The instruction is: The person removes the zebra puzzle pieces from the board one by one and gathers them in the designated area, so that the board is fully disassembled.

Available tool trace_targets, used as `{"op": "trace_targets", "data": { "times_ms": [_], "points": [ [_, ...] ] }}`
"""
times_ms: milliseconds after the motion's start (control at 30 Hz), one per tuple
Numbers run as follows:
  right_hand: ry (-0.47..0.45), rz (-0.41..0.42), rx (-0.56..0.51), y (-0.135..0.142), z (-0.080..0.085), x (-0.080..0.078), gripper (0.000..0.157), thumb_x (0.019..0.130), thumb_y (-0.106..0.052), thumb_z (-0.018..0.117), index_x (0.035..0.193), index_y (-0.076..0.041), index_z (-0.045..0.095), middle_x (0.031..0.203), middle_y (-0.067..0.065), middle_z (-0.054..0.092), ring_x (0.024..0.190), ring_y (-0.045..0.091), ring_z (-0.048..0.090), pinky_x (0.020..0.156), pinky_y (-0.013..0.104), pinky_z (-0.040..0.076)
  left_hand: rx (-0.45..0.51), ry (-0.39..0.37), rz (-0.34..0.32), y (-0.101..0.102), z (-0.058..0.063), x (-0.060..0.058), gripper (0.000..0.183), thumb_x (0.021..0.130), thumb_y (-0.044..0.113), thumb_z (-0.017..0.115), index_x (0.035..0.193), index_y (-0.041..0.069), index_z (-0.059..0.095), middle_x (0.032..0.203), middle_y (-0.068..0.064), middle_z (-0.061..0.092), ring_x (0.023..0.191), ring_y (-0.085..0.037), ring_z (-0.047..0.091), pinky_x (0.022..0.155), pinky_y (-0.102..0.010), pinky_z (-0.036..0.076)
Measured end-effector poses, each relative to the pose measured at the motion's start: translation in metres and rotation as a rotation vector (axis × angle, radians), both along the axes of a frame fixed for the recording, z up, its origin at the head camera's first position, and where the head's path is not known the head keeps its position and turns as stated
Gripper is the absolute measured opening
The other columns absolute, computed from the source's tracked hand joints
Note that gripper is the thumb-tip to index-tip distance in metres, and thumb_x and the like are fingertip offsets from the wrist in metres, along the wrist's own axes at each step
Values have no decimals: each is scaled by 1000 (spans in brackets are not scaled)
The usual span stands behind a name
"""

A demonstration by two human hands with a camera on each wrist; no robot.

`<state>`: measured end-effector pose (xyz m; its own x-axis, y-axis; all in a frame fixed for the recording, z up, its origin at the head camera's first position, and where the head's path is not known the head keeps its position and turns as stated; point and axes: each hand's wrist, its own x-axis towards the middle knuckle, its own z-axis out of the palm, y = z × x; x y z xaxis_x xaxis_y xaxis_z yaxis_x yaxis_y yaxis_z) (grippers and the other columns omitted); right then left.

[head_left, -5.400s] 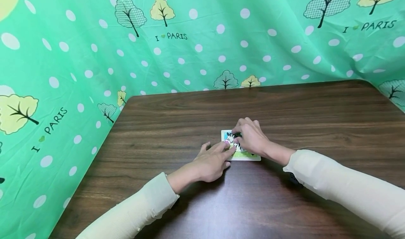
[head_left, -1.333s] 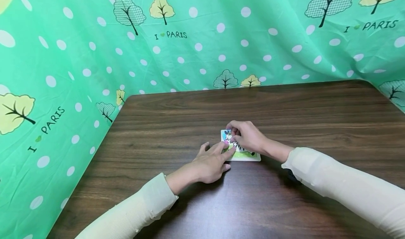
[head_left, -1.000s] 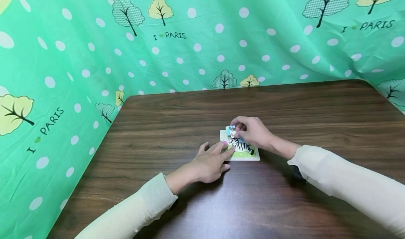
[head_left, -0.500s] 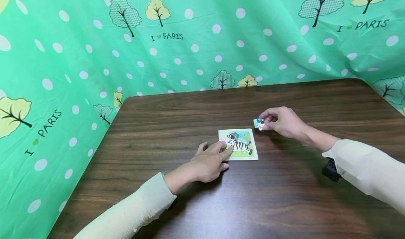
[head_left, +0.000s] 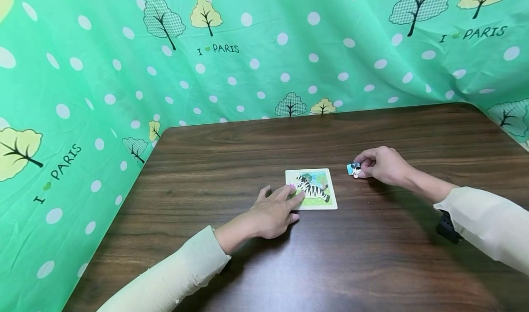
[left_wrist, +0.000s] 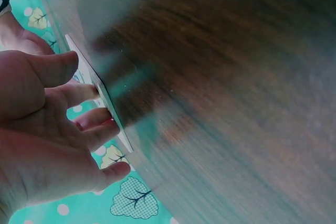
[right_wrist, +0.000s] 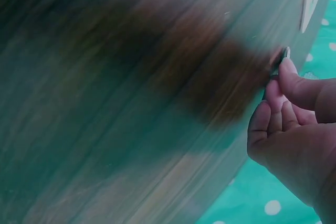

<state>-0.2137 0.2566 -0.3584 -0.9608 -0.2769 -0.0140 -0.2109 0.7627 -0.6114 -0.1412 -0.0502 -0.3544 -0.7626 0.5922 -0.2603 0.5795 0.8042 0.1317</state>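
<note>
A white-framed zebra jigsaw puzzle (head_left: 315,203) lies flat on the table, its striped body and green grass showing. My left hand (head_left: 270,213) rests with spread, fairly straight fingers on its left side, covering part of the picture. To the right of the frame, my right hand (head_left: 384,166) pinches a small puzzle piece (head_left: 353,169) between thumb and fingers. Blue, black and white show on that piece. In the right wrist view the puzzle piece (right_wrist: 286,53) appears edge-on at the fingertips, close over the table. Pale wood-toned backing shows at the frame's upper left.
The dark wood table (head_left: 231,160) stretches around the puzzle on all sides. Behind it and to the left hangs a green curtain (head_left: 248,64) with white dots and trees. A black device (head_left: 448,228) sits under the right wrist.
The right hand has lifted the piece from the puzzle's upper left and carried it right, past the frame, then a little lower. The left hand has stayed on the puzzle.
</note>
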Motion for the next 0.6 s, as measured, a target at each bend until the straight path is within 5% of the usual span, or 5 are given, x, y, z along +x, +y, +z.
{"op": "trace_targets", "data": {
  "times_ms": [600],
  "points": [
    [12,8,28,4,1,1,29,82,4,66,110,8,65,74,4,58,67,15,53,55,23,39,13,-3,3,0,-1,1,59,100,37,48,154,26,25,153,0,28,141,-13,26,113,-53,13]
  ]
}}
